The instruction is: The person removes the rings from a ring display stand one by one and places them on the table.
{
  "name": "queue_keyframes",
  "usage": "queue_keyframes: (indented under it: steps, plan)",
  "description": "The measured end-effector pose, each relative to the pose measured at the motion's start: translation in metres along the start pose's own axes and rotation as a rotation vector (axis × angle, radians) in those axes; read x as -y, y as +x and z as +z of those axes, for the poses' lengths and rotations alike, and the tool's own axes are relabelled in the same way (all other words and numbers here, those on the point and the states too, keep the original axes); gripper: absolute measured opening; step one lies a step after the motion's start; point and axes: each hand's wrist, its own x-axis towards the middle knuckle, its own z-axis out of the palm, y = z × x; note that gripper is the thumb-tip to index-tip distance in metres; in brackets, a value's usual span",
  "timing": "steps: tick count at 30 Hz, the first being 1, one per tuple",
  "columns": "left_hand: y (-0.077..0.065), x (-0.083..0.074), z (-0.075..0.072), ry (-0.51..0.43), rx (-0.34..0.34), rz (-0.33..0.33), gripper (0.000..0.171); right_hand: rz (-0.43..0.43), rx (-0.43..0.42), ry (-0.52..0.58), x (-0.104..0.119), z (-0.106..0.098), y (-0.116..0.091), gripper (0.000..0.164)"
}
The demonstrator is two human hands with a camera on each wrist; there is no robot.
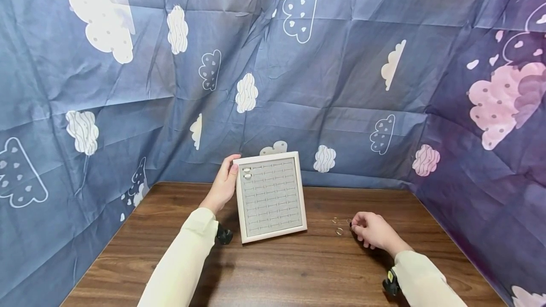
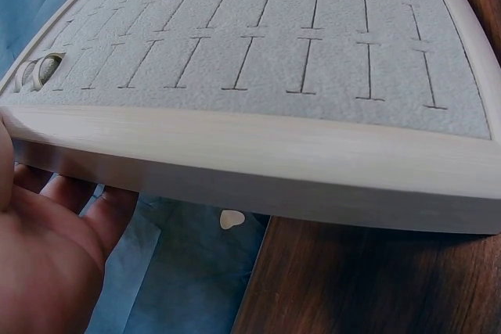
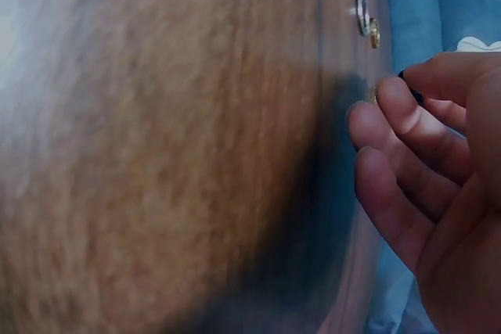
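1 ring [image 1: 349, 221] pt. hidden by R hand [image 1: 373, 231], L hand [image 1: 222, 184] gripping frame [image 1: 275, 235]

Passable over table [image 1: 311, 269] on near left of right grip [image 1: 373, 231]; blocked just left by two rings [image 1: 339, 234], farther left by framed board [image 1: 273, 195].

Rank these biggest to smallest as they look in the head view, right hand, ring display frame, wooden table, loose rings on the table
1. Wooden table
2. Ring display frame
3. Right hand
4. Loose rings, too alike to rank among themselves
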Motion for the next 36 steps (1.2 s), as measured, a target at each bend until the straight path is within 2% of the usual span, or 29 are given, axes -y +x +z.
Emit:
queue_keyframes:
  steps: [15,29,36]
  plan:
    - [0.001,0.002,0.0,0.0,-0.001,-0.011,0.04,0.015,0.004,-0.045,-0.001,0.006,-0.003,0.012]
    - [0.0,0.0,-0.002,0.032,0.011,-0.026,0.042,-0.027,0.037,-0.074,-0.004,0.005,-0.002,0.012]
    - [-0.001,-0.001,-0.001,0.032,0.007,-0.021,0.04,-0.028,-0.034,-0.032,0.004,-0.001,0.004,0.009]
